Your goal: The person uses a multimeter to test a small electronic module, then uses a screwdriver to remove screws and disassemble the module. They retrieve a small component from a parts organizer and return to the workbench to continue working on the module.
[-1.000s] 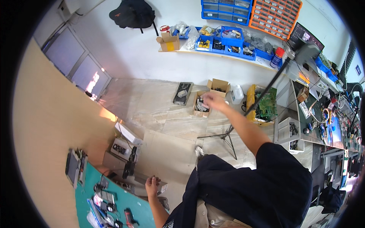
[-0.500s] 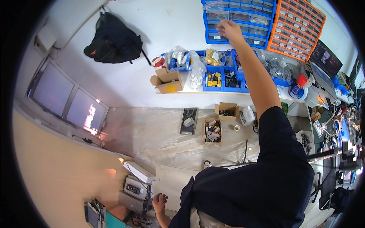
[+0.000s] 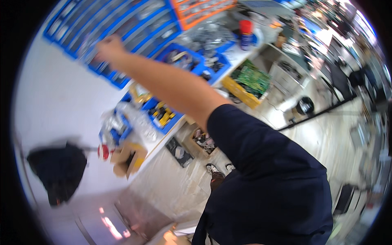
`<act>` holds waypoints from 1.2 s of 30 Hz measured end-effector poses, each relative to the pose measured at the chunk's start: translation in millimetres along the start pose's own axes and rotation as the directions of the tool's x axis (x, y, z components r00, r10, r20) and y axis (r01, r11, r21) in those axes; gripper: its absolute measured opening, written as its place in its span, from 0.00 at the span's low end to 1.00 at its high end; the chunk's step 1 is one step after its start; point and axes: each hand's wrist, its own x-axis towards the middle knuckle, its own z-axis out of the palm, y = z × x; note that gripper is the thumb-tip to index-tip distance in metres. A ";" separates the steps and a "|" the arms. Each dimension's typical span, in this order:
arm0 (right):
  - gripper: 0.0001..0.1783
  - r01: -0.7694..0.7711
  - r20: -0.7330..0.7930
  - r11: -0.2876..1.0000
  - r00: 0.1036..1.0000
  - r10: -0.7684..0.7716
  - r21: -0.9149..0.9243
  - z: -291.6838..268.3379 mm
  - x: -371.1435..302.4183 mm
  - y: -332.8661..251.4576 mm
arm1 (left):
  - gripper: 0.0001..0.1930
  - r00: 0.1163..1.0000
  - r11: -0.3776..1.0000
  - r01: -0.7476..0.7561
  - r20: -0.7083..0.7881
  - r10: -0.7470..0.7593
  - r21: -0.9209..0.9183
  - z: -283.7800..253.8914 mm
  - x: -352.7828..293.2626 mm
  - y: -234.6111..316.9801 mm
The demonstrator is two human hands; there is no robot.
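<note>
My right arm stretches up and left across the view. My right hand (image 3: pixel 109 48), smeared by motion, is closed in a pinch on a small clear plastic bag (image 3: pixel 85 50), which hangs faint and blurred beside the fingers. Behind them is a blue small-parts cabinet (image 3: pixel 139 41) with rows of clear-fronted drawers. What the bag contains, if anything, cannot be made out. My left hand is outside the view.
Below the cabinet, a white bench (image 3: pixel 152 152) carries blue bins of parts, a bag of pale pieces (image 3: pixel 141 122), an open cardboard box (image 3: pixel 130 159) and a red-capped spray can (image 3: pixel 246 34). A yellow crate of green circuit boards (image 3: pixel 250 81) stands lower, beside the bench. A black backpack (image 3: pixel 59 171) hangs left.
My view has turned, so the bench now slants and more of the room on the right shows. The right hand still holds the bag before the cabinet; my left hand has left the view.
</note>
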 end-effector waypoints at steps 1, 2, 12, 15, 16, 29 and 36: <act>0.21 -0.013 0.043 0.999 0.999 0.011 0.042 2.5 3.7 5.6 | 0.18 0.999 0.999 -0.014 0.034 0.013 0.040 -8.3 23.5 18.5; 0.21 -0.006 -0.069 0.997 0.998 0.011 0.075 5.2 9.7 12.5 | 0.18 0.996 0.996 -0.031 0.081 0.025 0.085 -17.8 49.3 40.2; 0.16 0.153 -0.400 0.988 0.904 -0.151 -0.027 -72.3 44.9 -27.0 | 0.16 0.835 0.842 -0.395 0.527 0.162 0.367 -33.1 292.9 344.8; 0.17 0.240 -0.444 0.963 0.855 -0.269 -0.122 -109.8 67.8 -51.4 | 0.16 0.754 0.776 -0.504 0.632 0.181 0.379 15.7 340.7 425.9; 0.17 0.269 -0.446 0.954 0.843 -0.300 -0.134 -118.3 75.0 -59.2 | 0.16 0.734 0.755 -0.531 0.654 0.183 0.385 30.6 352.3 445.8; 0.17 0.352 -0.547 0.931 0.800 -0.246 0.096 -183.4 92.5 -101.8 | 0.15 0.798 0.541 -0.456 0.594 -0.105 0.707 70.1 430.5 496.1; 0.14 0.703 -0.820 0.691 0.290 -0.494 -0.168 -248.8 -4.7 -141.9 | 0.15 0.676 0.444 -0.640 0.734 -0.062 0.627 47.8 512.6 657.9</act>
